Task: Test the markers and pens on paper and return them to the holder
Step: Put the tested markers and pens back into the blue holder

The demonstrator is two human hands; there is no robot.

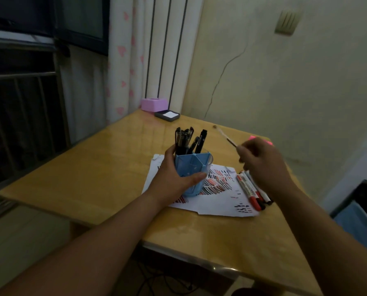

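Observation:
A blue divided pen holder stands on a white sheet of paper covered with red and black test strokes. Several black pens stick up from its far compartment. My left hand grips the holder from the left, thumb across its front. My right hand hovers to the right and pinches a thin pen, blurred, pointing up and to the left. Several red and black markers lie on the paper's right edge, partly under my right wrist.
The wooden table reaches to a curtain and window on the left. A pink box and a dark tray of white notes sit at its far corner. Pink objects peek from behind my right hand. The wall is close on the right.

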